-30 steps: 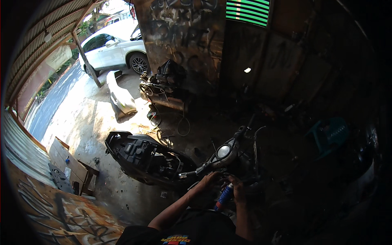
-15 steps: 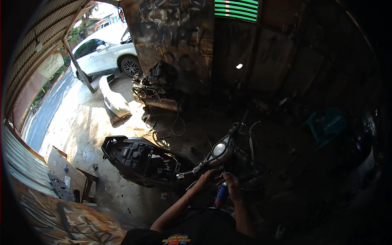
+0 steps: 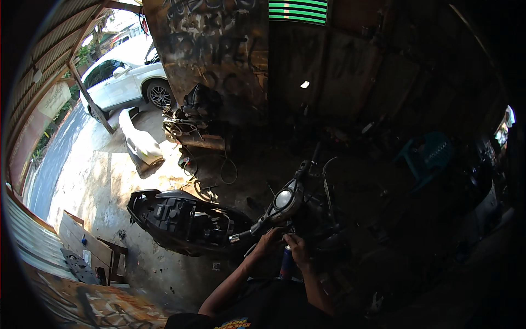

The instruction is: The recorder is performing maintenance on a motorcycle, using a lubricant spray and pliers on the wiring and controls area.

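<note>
A dark, partly stripped scooter point(image 3: 183, 219) stands in front of me, its seat area open and its handlebar turned toward me. My left hand point(image 3: 268, 241) is at the near side of the handlebar point(image 3: 257, 226), close to the lever, fingers curled around something I cannot make out. Beside it, nearly touching, my right hand point(image 3: 296, 245) is closed at the top of a blue spray can point(image 3: 286, 266), which hangs below the fingers. Shadow hides the fingertips and the can's nozzle. The round headlamp or gauge point(image 3: 282, 198) sits just beyond both hands.
An engine and metal parts point(image 3: 194, 129) lie beyond the scooter, near a loose white fender point(image 3: 141, 143). A white car point(image 3: 125, 77) is parked outside. A teal plastic chair point(image 3: 427, 156) stands at right; boards point(image 3: 85, 241) lean at left.
The whole view has shifted, so most things sit further left. The can hangs straighter and lies more in shadow, and my right hand has moved slightly with it. Both hands remain by the handlebar.
</note>
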Motion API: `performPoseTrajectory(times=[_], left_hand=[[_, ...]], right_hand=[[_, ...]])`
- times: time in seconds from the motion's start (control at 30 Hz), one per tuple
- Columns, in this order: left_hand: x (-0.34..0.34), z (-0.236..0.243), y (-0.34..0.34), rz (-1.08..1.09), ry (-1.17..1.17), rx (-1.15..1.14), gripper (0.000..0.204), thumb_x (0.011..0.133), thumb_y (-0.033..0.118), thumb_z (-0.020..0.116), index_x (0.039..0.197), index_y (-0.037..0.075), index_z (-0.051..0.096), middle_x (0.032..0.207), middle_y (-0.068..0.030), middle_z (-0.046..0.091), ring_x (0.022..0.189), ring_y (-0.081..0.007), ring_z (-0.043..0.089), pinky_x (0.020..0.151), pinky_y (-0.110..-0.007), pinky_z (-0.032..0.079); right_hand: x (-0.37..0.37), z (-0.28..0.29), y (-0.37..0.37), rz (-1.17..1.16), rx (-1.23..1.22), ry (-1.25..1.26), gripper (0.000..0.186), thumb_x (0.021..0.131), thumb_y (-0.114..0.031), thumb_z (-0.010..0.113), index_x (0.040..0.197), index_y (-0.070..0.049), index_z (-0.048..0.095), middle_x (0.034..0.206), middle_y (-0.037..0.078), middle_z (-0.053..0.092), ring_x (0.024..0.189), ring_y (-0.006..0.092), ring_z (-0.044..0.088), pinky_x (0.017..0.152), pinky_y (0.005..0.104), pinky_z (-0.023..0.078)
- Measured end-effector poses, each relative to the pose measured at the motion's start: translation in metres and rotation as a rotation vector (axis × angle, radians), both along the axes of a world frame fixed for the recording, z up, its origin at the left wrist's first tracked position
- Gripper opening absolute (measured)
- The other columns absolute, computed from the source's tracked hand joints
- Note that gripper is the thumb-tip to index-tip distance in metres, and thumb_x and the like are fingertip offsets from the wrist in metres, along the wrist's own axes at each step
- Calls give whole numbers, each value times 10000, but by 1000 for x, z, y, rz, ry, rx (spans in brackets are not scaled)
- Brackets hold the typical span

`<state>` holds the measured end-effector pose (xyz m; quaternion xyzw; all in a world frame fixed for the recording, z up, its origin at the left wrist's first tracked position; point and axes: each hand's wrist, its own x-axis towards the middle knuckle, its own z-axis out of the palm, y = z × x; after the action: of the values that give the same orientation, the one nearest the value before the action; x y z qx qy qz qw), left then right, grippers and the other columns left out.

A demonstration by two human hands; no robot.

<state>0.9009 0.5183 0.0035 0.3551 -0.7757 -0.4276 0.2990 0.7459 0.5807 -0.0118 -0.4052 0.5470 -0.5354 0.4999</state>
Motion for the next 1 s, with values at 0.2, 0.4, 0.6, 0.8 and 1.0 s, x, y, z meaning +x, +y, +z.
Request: performPoseTrajectory(times=[0.2, 0.4, 0.6, 0.8, 1.0], left_hand=[[5, -2, 1, 58, -13, 99, 479, 979, 254, 695, 1358, 13, 532, 1203, -216, 707, 1095, -349, 716, 857, -379, 593], [5, -4, -2, 73, 51, 35, 420, 947, 129, 707, 1324, 12, 563, 1239, -208, 670, 1121, -379, 688, 863, -407, 588], [1, -7, 4, 76, 22, -1, 409, 935, 202, 724, 1309, 78, 614, 1221, -153, 686, 1118, -349, 679, 894, -419, 565], [1, -12, 10, 79, -44, 80, 386, 955, 247, 698, 1286, 63, 626, 1215, -155, 684, 1125, -340, 681, 874, -407, 577], [2, -32, 0, 94, 59, 59, 365, 936, 182, 707, 1277, 72, 636, 1221, -162, 689, 1114, -350, 687, 870, -408, 574]], right_hand=[[6, 69, 2, 33, 172, -277, 221, 1037, -215, 579, 1006, -36, 705, 925, 13, 704, 857, 92, 620, 821, 275, 484], [8, 78, -1, 29, 125, -244, 227, 1026, -218, 599, 990, -29, 719, 917, 20, 702, 876, 92, 625, 805, 260, 470], [8, 5, 1, -48, -30, 72, 212, 1033, -223, 580, 972, -52, 689, 888, 54, 705, 794, 133, 668, 731, 289, 518], [11, 50, 10, -26, 63, -265, 226, 1039, -212, 575, 996, -28, 698, 885, 51, 707, 765, 122, 657, 677, 273, 521], [7, 82, 6, 3, 62, -286, 251, 1045, -244, 562, 1007, -25, 680, 869, 75, 703, 693, 140, 659, 656, 287, 529]])
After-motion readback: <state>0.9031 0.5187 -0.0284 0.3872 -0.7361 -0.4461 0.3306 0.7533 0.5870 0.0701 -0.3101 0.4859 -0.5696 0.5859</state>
